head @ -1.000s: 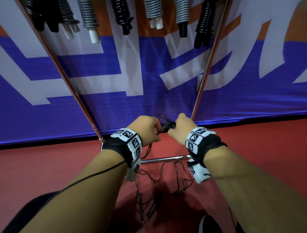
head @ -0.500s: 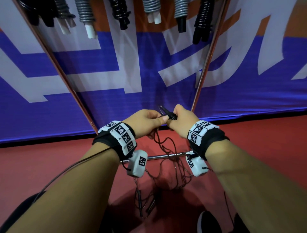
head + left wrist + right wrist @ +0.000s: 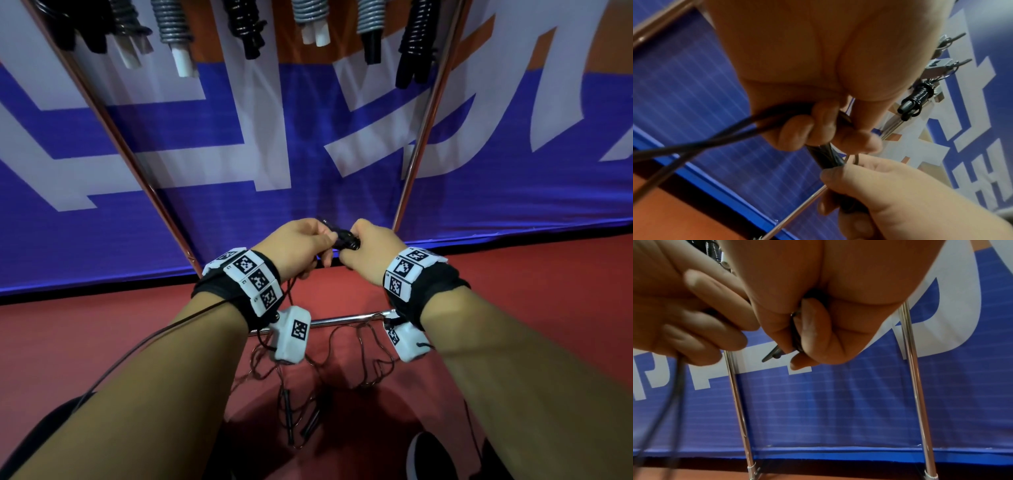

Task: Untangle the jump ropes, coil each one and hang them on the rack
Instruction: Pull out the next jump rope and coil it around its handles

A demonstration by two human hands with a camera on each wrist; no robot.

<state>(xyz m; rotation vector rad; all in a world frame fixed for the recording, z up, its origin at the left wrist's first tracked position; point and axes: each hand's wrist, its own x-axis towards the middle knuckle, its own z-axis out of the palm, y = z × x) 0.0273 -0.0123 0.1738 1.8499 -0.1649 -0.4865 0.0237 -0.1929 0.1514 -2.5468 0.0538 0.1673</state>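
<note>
A blue and white banner (image 3: pixel 212 192) fills the background above a red floor (image 3: pixel 513 274), and the chrome rack (image 3: pixel 416 144) stands in front of it, its two uprights slanting up to a row of already coiled jump ropes (image 3: pixel 416 37) hanging at the top and its low crossbar (image 3: pixel 346 319) lying near the floor. Both forearms reach forward between the uprights. The left hand (image 3: pixel 296 245) and the right hand (image 3: pixel 371 248) meet just above the crossbar, knuckles almost touching. Between them sits the black jump rope (image 3: pixel 342 238), bunched into a small bundle: the left fingers (image 3: pixel 797 134) curl tight around several strands, while the right thumb and fingertips (image 3: pixel 812 331) pinch the same bundle from the other side. From the left fist loose cord (image 3: pixel 373 356) trails down past the crossbar to a tangle on the floor, where two dark handles (image 3: pixel 287 411) lie.
</note>
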